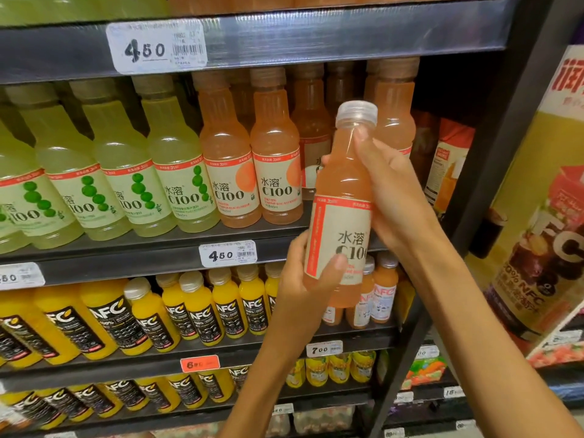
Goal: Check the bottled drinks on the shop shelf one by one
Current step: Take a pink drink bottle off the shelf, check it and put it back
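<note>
Both hands grasp 1 peach C100 bottle (339,203) off the shelf: left hand (308,279) cradling its base, right hand (390,188) steadying its neck, label turned up for reading.

Lots of drinks, two hands and some price tags.

At least four green bottles (177,172) stand in the front row. Four pink bottles (227,172) show clearly on the same shelf, with more dim ones behind them that I cannot count. One more, the held bottle (343,191), is in the hands: one left hand (303,279) and one right hand (392,191). Below stand three small pale bottles (384,295) and a long row of yellow bottles (196,311), too many to count well. Three white tags (156,47) have a whole price I can read, and one orange tag (199,363) sits lower down.
</note>
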